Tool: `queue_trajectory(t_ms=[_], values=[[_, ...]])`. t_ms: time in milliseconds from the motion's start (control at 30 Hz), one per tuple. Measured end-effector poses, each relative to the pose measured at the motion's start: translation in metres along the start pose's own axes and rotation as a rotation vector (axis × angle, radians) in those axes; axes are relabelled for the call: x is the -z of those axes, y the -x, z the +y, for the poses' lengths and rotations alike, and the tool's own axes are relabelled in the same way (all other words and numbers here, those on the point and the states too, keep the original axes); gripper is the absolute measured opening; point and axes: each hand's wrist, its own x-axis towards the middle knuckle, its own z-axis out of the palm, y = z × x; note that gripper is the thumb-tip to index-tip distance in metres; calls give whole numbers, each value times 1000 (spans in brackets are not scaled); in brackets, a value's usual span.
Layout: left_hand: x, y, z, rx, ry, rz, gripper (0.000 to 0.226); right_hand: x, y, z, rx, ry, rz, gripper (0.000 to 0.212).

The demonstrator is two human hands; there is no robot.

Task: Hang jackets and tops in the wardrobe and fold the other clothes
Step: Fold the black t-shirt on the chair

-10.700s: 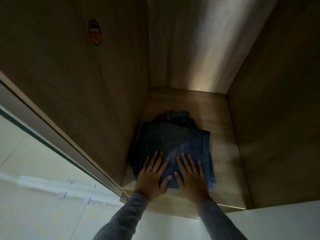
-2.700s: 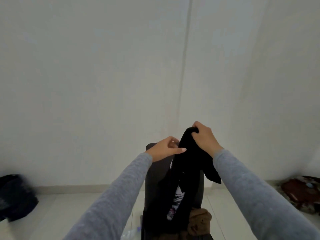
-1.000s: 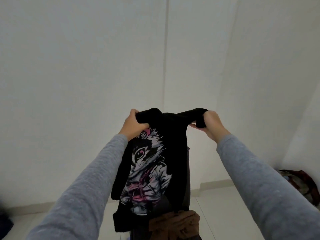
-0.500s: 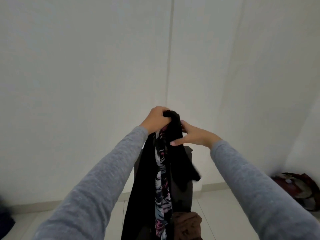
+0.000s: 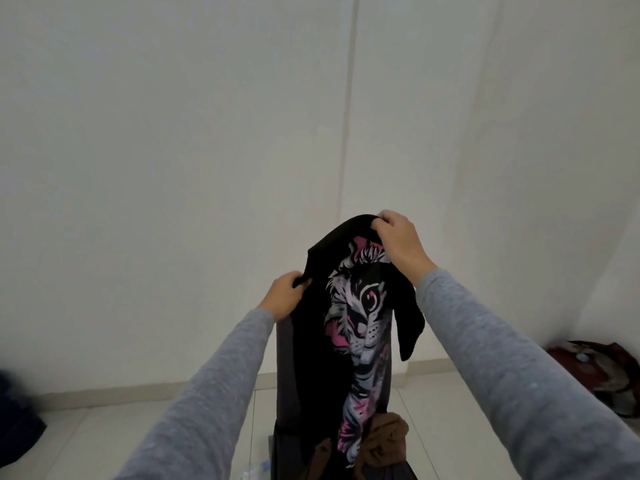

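A black T-shirt with a pink, white and grey cat print hangs in front of me, folded lengthways. My right hand grips its top edge, held highest. My left hand pinches the shirt's left edge lower down. One black sleeve dangles on the right side. The shirt's lower part hangs down over a dark chair. A brown garment lies bunched on the chair seat, beside the shirt's hem.
White walls stand close ahead, with a pale tiled floor below. A dark bundle lies on the floor at far left. A reddish patterned heap lies in the right corner. A clear plastic bottle sits by the chair's base.
The hands were together at the shirt's bunched top half a second ago. Now they are apart: the right grips the top, the left has dropped to the left edge, and the cat print shows.
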Motion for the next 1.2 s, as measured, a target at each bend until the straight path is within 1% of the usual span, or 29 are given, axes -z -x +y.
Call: queue_trajectory(t_ms=[33, 67, 100, 167, 233, 267, 300, 367, 467, 533, 600, 633, 733, 767, 833, 867, 900, 933, 1000, 1033, 1100, 1200], values=[[-5, 1, -2, 22, 52, 23, 16, -1, 2, -2, 48, 19, -21, 12], [-10, 2, -1, 28, 109, 41, 17, -1, 3, -3, 83, 61, -65, 17], [-11, 3, 5, 14, 162, 64, 20, 1, 4, -4, 101, 140, -128, 27], [-9, 2, 24, -54, 234, 123, 20, 7, 4, -3, 95, 392, -274, 48], [0, -2, 45, -138, 218, 147, 12, 13, 5, 2, 57, 588, -360, 59], [5, -6, 55, -173, 188, 136, 12, 15, 7, 7, 45, 622, -359, 57], [9, -10, 63, -192, 153, 121, 16, 16, 8, 13, 51, 613, -329, 48], [15, -13, 78, -204, 85, 103, 22, 14, 9, 22, 74, 491, -204, 22], [22, -16, 88, -241, 30, 70, 24, 13, 8, 25, 26, 192, -31, 26], [30, -14, 87, -258, -30, 15, 33, 15, 4, 28, -43, 13, 51, 15], [40, -13, 79, -251, -164, -50, 44, 18, 1, 30, -88, -97, 76, 2], [44, -12, 75, -248, -247, -80, 45, 18, 0, 30, -85, -117, 89, 7], [51, -12, 61, -223, -441, -120, 34, 14, -2, 26, -55, -176, 165, 22], [53, -11, 55, -210, -540, -97, 33, 11, -2, 23, -49, -196, 175, 25], [56, -11, 38, -167, -731, 17, 35, 7, -5, 20, -20, -170, 189, 25], [60, -10, 28, -115, -729, 72, 33, 5, -6, 19, 0, -123, 198, 26], [64, -9, 19, -49, -651, 97, 30, 4, -6, 17, 19, -73, 209, 30], [68, -8, 10, 5, -498, 108, 27, 4, -5, 17, 32, -27, 219, 34], [72, -6, -1, 74, -207, 113, 30, 3, -5, 16, 43, 45, 220, 36], [73, -4, -4, 98, -123, 119, 32, 1, -4, 17, 31, 75, 213, 35], [75, -2, -9, 123, -30, 136, 33, -3, -2, 18, -24, 103, 208, 33], [76, 0, -12, 92, 160, 123, 31, -9, 7, 20, -115, 23, 204, 35]])
